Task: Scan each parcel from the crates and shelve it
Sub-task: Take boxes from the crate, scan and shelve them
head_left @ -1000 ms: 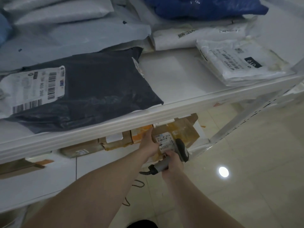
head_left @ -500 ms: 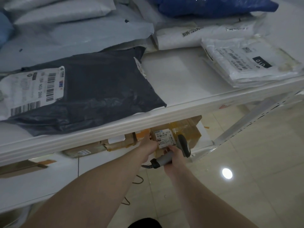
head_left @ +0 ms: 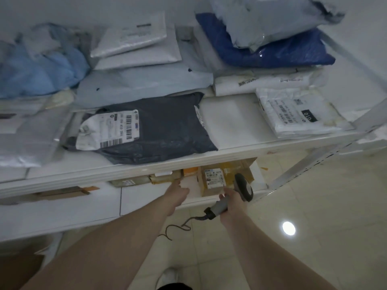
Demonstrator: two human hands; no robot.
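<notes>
Seemingly upright, scanner (head_left: 243, 188) in right hand (head_left: 231, 205) noses toward box (head_left: 213, 181).

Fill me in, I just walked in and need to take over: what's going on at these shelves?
A person is shelving parcels. The right hand grips a corded barcode scanner beside a small cardboard box with a label, which sits on the lower shelf. The left hand reaches in next to the box, fingers relaxed, holding nothing. The upper shelf carries many mailer bags, including a dark grey mailer.
</notes>
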